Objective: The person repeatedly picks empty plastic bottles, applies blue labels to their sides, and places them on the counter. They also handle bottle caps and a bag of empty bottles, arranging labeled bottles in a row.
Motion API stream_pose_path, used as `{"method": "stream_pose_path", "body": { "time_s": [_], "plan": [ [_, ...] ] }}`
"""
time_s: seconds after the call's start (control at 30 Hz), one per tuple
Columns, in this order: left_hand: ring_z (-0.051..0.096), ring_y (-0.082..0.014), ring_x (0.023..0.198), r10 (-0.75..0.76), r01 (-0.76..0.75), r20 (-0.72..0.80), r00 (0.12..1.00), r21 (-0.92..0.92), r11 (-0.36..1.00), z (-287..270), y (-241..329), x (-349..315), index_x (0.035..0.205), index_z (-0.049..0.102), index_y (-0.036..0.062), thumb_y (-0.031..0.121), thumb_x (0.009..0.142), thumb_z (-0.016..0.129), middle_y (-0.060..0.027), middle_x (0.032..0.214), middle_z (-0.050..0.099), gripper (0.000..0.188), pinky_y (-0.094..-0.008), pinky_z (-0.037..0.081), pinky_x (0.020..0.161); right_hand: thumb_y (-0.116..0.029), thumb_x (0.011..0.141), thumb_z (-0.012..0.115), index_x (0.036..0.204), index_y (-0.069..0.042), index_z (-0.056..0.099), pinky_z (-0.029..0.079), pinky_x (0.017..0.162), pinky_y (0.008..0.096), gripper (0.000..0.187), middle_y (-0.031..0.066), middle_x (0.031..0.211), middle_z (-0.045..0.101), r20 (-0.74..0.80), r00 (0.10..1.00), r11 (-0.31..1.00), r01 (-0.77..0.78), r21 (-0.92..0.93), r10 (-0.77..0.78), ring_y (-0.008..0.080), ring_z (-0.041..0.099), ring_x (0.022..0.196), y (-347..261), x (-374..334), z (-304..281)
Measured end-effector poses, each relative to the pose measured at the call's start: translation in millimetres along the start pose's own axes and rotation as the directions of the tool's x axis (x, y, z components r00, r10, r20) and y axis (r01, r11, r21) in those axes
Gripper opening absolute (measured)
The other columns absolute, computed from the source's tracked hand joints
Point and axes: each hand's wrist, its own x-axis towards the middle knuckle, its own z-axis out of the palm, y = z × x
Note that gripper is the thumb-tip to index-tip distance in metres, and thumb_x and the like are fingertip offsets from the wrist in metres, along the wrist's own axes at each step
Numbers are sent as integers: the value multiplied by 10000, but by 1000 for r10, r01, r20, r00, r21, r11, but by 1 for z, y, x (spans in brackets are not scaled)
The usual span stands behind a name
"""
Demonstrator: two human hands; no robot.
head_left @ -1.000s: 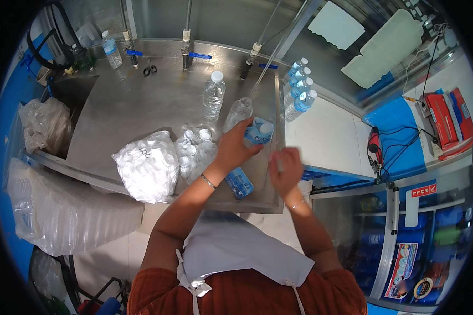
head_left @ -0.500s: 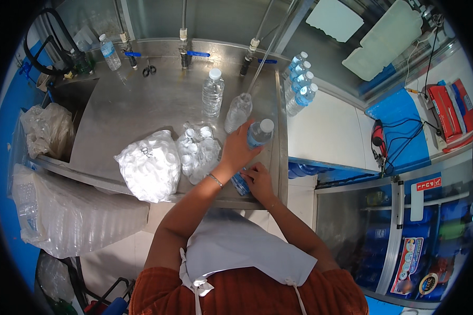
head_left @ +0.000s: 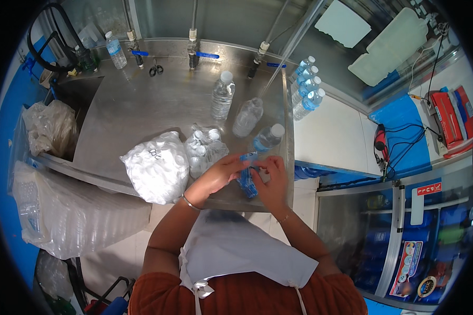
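Over the right front of the steel counter [head_left: 142,105], my left hand [head_left: 220,173] and my right hand [head_left: 270,181] both pinch a small blue plastic label [head_left: 249,156]. A bundle of similar blue labels [head_left: 247,185] lies on the counter just below my fingers, partly covered by my right hand. Just beyond them stands a capped water bottle [head_left: 268,138] with a blue label. Farther back are an unlabelled capped bottle [head_left: 223,95] and a clear bottle [head_left: 247,117] under a thin metal tube. A clear bag of white-capped bottles [head_left: 201,149] lies left of my left hand.
A bag of white caps [head_left: 156,168] sits at the counter's front edge. Several labelled bottles [head_left: 309,104] stand on the white ledge at right. Scissors [head_left: 156,68] and blue-handled valves [head_left: 207,55] are at the back. Wrapped empty bottles [head_left: 79,215] stand at lower left.
My left hand has let go of the labelled bottle, which now stands on the counter, and has come back toward me. Both hands now hold a blue label lifted above the bundle.
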Motion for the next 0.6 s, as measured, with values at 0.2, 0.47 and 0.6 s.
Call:
{"method": "stream_pose_path", "body": {
  "time_s": [0.2,0.47,0.6],
  "plan": [
    [588,-48,779,270,-212,-281,921,221,952,-21,33,-1,1067,674,-37,42,935,605,-45,851,694,168,-230,489,692,-20,768,767,915,-23,613,458,623,273,213,54,838,598,172,969,960,-206,188,175,153,581,704,-27,55,44],
    [655,-139,960,527,-432,-190,828,383,817,-79,89,25,1173,632,-26,159,811,810,-123,1058,716,443,-278,531,810,-21,806,732,940,-24,628,475,587,278,170,94,779,635,93,996,999,-3,-38,6,144,610,630,-49,131,71],
    [551,-295,1234,540,-293,-250,803,625,724,-116,105,68,1390,442,9,299,705,886,-179,1395,511,866,-397,477,987,-52,820,686,973,-56,635,495,651,376,161,113,928,645,6,944,874,309,-376,-331,264,655,737,-58,179,76]
  ]
}}
